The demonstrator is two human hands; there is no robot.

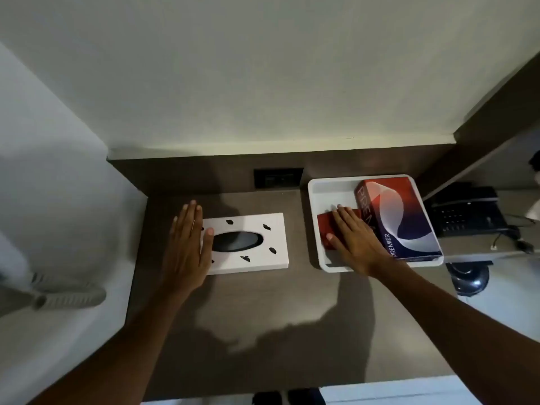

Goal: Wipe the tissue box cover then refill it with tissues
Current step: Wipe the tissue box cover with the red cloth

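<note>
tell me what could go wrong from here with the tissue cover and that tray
1. The left hand lies flat on only the left end of the white tissue box cover, so the cover could slide on the smooth desk once wiped.
2. The Premier tissue box leans tilted in the white tray; pulling the red cloth under the right hand might topple it.

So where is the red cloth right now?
In the head view, the small red cloth lies on the right side, inside the white rectangular tray, under the right hand and beside the red and blue tissue box.
</note>
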